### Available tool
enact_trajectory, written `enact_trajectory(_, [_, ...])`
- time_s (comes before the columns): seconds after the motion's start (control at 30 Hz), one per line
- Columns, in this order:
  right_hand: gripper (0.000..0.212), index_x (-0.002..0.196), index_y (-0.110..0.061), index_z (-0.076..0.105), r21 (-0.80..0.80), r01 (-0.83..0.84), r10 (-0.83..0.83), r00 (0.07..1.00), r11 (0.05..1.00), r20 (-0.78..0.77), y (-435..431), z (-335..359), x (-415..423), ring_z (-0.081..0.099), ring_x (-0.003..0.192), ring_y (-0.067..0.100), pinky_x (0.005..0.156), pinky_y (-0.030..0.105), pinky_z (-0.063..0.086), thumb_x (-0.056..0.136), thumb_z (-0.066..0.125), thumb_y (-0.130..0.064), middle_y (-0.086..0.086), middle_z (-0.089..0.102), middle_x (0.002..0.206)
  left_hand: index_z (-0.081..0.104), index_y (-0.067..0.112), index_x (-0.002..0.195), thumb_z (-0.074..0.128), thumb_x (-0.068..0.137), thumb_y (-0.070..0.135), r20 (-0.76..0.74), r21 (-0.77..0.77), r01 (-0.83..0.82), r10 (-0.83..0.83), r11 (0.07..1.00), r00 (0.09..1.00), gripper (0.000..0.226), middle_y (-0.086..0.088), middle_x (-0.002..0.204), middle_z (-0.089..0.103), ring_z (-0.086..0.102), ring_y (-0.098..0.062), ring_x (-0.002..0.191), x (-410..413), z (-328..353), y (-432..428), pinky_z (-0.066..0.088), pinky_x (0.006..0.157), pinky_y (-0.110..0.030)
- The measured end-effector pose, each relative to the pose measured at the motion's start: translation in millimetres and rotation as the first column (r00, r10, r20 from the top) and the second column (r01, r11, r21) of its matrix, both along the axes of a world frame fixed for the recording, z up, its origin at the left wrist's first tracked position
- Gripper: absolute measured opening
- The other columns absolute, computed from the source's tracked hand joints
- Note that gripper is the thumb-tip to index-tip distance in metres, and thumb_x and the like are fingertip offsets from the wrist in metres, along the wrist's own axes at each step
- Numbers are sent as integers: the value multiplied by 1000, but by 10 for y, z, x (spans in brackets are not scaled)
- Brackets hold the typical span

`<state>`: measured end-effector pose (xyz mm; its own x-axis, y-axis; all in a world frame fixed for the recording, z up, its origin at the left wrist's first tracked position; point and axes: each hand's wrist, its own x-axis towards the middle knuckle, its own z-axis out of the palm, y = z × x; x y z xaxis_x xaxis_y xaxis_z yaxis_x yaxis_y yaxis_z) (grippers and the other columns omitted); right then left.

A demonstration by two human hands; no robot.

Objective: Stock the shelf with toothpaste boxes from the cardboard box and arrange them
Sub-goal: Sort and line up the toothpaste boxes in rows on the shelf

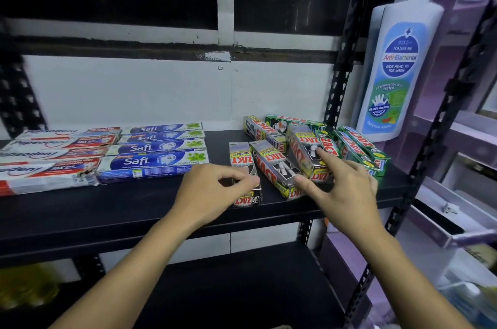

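Far out to the left of your grip, the Pepsodent boxes [51,156] and then the Safi boxes [156,151] lie flat in tidy rows on the shelf [134,207]. That side looks finished.

Now your left hand [212,194]: its fingers are curled in and pinching the near end of the leftmost Zact box [240,157], which lies flat and points away from you. These are thin card cartons, light and stiff along their length but easy to dent at the end flaps, so take them by the long sides rather than squeezing the ends. The glossy print may slide on this smooth board, so a nudge should do.

Between your two hands lies the middle Zact box [271,167], skewed, with its near end just beside your right thumb.

Your right hand [344,196] holds the tilted Zact box [302,145] with the forefinger on its top face and the thumb at its near corner. The other fingers are blurred, so I can't say how firmly they close. That box leans on its neighbours rather than lying flat.

Beyond your right fingertips more Zact cartons are jumbled at the back. To the right of the grip, the green Zact boxes [357,151] fan out toward the shelf's end.

For room, there's bare board between the Safi row and your left hand, so shift the row that way. Mind the front lip just under your wrists. On the far right, past the upright post [341,59], stands a tall wash bottle [398,67]. The cardboard box is out of view.
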<state>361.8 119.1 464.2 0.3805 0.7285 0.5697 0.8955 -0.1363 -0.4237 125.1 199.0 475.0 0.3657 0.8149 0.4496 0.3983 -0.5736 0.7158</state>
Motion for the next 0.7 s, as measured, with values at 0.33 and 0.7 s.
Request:
enact_trajectory(0.33, [46,137,-36,51,-97,-5,21,986,995,162,220,142,-30,37,137,19,105,46,20,96,42,-54,-18,51,142,67,29,126,42,87,64,-344,366,-253,382,896,858,58,8,136,60,54,-17,129,-387,135,637,36,109,-38])
enact_trajectory(0.7, [34,102,-35,69,-406,-2,92,975,914,202,962,740,29,62,102,24,98,44,46,91,50,-61,-5,70,103,56,23,138,13,90,66,-510,450,-270,493,851,705,78,-1,148,49,41,-22,140,-498,-82,872,25,113,-40])
